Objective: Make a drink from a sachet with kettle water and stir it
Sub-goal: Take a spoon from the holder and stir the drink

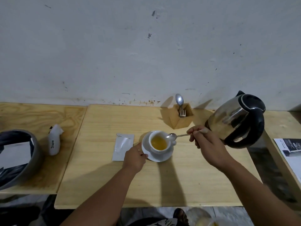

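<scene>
A white cup (160,150) holding yellow-orange drink stands on a white saucer (164,158) in the middle of the wooden table (105,176). My left hand (135,158) pinches the saucer's left rim. My right hand (205,144) holds a metal spoon (172,136) by its handle, with the bowl lifted just above the cup's right rim. An opened silver sachet (121,146) lies flat just left of the saucer. The steel kettle (236,118) with a black handle stands at the right, behind my right hand.
A wooden cutlery holder (178,119) with a spoon and a fork stands near the wall behind the cup. On the left table sit a grey bin (35,154) and a small white bag (54,140). A printed sheet (291,152) lies at the far right.
</scene>
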